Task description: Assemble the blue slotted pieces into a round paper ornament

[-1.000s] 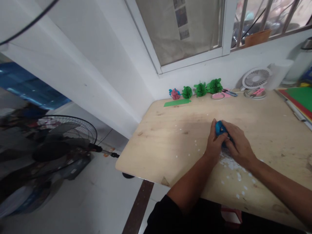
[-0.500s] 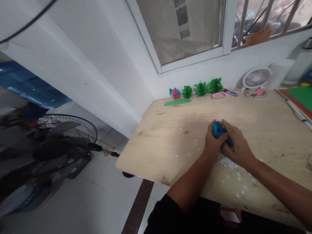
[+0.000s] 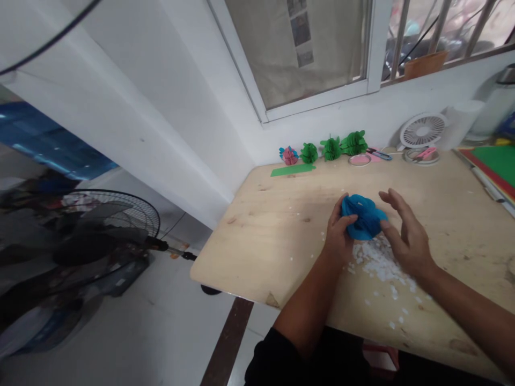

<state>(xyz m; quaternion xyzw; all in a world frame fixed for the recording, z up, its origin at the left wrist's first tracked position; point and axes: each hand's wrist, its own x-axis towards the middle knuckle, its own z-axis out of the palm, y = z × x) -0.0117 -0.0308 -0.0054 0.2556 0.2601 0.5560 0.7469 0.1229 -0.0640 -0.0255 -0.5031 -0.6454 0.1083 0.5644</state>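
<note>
A blue folded-paper craft piece (image 3: 365, 224) is fanned out above the table, its rounded layers spread apart. My left hand (image 3: 339, 236) grips its left side, with the thumb on the near face and the other fingers partly hidden behind it. On the right, my right hand (image 3: 411, 244) has its fingers spread apart; its thumb tip is at the paper's right edge, and I cannot tell whether it presses on it. Under the hands lies a loose scatter of small white paper bits (image 3: 380, 264) on the wooden table (image 3: 257, 236).
Along the wall stand several green paper figures (image 3: 331, 148) and a pink-and-blue one (image 3: 289, 155), with a green strip (image 3: 293, 170) in front. A cutter (image 3: 379, 154), a small white fan (image 3: 423, 130) and coloured sheets (image 3: 497, 166) are farther right. A floor fan (image 3: 112, 230) stands left.
The blue paper was pressed compact between both hands; it is now spread out wider. My right hand has opened and moved to the right, uncovering more white bits.
</note>
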